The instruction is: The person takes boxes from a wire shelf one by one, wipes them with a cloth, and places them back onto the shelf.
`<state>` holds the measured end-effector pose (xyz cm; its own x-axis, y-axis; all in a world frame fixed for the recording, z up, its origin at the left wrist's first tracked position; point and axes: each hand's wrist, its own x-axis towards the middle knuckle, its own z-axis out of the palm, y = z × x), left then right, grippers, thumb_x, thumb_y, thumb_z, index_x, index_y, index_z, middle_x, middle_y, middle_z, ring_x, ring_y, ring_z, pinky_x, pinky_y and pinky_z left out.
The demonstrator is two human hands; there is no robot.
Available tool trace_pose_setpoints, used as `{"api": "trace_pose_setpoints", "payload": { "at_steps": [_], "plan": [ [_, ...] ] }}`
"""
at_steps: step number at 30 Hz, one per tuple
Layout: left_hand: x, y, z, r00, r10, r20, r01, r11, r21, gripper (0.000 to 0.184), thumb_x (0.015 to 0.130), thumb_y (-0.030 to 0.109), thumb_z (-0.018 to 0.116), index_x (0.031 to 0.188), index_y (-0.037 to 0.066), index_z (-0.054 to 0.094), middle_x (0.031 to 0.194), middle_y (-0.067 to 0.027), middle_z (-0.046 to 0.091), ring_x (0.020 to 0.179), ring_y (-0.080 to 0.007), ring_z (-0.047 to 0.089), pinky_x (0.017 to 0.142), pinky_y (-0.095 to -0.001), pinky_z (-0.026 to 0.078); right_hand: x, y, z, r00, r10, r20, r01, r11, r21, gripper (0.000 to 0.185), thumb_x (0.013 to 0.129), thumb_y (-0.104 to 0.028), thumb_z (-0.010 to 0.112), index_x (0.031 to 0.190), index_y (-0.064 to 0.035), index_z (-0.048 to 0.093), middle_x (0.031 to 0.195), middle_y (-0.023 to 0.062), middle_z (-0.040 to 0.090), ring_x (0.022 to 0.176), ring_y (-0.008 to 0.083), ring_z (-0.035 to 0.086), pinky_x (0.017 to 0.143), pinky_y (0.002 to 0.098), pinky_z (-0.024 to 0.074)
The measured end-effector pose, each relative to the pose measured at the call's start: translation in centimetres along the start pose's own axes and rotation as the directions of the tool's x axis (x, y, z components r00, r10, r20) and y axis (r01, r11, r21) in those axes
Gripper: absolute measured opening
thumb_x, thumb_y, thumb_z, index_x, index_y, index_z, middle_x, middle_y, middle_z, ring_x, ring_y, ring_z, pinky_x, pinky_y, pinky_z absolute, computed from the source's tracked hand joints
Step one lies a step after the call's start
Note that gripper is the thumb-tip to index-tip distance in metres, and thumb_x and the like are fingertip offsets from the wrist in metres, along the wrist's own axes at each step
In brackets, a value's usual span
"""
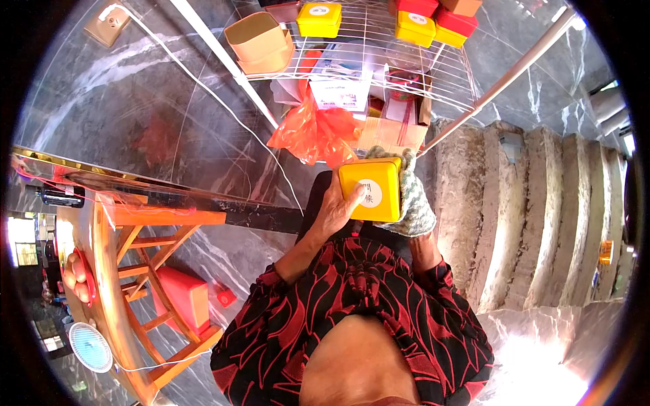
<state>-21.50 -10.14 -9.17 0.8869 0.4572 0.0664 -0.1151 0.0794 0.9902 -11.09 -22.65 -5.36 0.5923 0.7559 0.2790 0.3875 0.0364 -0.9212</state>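
A yellow box (386, 184) with a round white label bearing dark characters is held in front of my body. My left hand (335, 206) is bare and grips its left side, the thumb lying on the label's edge. On the other side, my right hand (414, 203) wears a grey-green knitted glove and holds the box's right edge; its fingertips show behind the top edge. Just beyond the box hangs a crumpled orange-red plastic bag (315, 132), near my left hand.
Ahead stands a white wire rack (369, 51) with yellow boxes (319, 20), red boxes and tan bins (257, 42). Concrete steps (501, 216) rise at the right. At the left are a wooden chair (162, 216), a red box (183, 301) and a round table (112, 298).
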Motion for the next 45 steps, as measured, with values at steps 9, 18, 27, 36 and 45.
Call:
{"api": "trace_pose_setpoints", "payload": {
  "at_steps": [9, 18, 27, 36, 45],
  "plan": [
    [-0.1, -0.3, -0.1, 0.998, 0.053, -0.046, -0.052, 0.998, 0.019, 0.042, 0.091, 0.024, 0.052, 0.124, 0.004, 0.036, 0.108, -0.0069, 0.052, 0.098, -0.0128, 0.05, 0.084, -0.028, 0.043, -1.2, 3.2, -0.2, 0.976, -0.21, 0.052, 0.201, 0.786, -0.585, 0.087, 0.039, -0.046, 0.084, 0.11, -0.0042, 0.054, 0.107, 0.014, 0.055, 0.094, 0.0328, 0.055, 0.074, 0.0413, 0.0468],
    [0.9, -0.7, -0.8, 0.974, 0.014, -0.228, -0.034, 0.996, -0.082, 0.039, 0.089, 0.02, 0.057, 0.119, 0.002, 0.039, 0.101, -0.0093, 0.055, 0.093, -0.0155, 0.055, 0.08, -0.0298, 0.046, -0.9, 2.6, -0.3, 0.978, -0.152, -0.142, 0.021, 0.752, -0.659, 0.068, 0.044, -0.028, 0.084, 0.099, -0.0025, 0.054, 0.081, 0.011, 0.053, 0.074, 0.0309, 0.055, 0.069, 0.0377, 0.0469],
    [1.0, 0.3, -0.8, 0.999, -0.033, -0.003, 0.032, 0.982, -0.184, 0.049, 0.087, 0.027, 0.059, 0.125, 0.003, 0.037, 0.109, -0.0093, 0.054, 0.097, -0.0163, 0.054, 0.084, -0.0303, 0.044, 0.3, -2.3, 0.8, 0.969, -0.195, -0.154, 0.081, 0.835, -0.543, 0.073, 0.063, -0.017, 0.076, 0.122, 0.0059, 0.04, 0.113, 0.0174, 0.05, 0.101, 0.0265, 0.052, 0.087, 0.0342, 0.0413],
    [-0.3, -0.2, -1.1, 0.962, -0.136, 0.235, 0.171, 0.976, -0.138, 0.052, 0.088, 0.026, 0.059, 0.127, 0.003, 0.034, 0.109, -0.0072, 0.052, 0.1, -0.0149, 0.051, 0.088, -0.0291, 0.042, -0.5, 1.8, -0.1, 0.96, 0.162, -0.23, -0.146, 0.986, 0.085, 0.02, 0.081, -0.014, 0.053, 0.094, 0.0005, 0.055, 0.087, 0.01, 0.058, 0.08, 0.0208, 0.057, 0.074, 0.0332, 0.0456],
    [-0.6, -1.3, -0.3, 0.961, -0.203, 0.186, 0.261, 0.889, -0.377, 0.045, 0.086, 0.021, 0.057, 0.124, 0.004, 0.041, 0.108, -0.0057, 0.054, 0.1, -0.0146, 0.053, 0.087, -0.0296, 0.042, 0.8, -0.1, 0.5, 0.942, 0.247, -0.227, -0.216, 0.964, 0.153, 0.02, 0.084, -0.012, 0.052, 0.102, -0.0034, 0.054, 0.083, 0.0062, 0.059, 0.069, 0.0165, 0.06, 0.061, 0.0281, 0.0485]
  ]
}}
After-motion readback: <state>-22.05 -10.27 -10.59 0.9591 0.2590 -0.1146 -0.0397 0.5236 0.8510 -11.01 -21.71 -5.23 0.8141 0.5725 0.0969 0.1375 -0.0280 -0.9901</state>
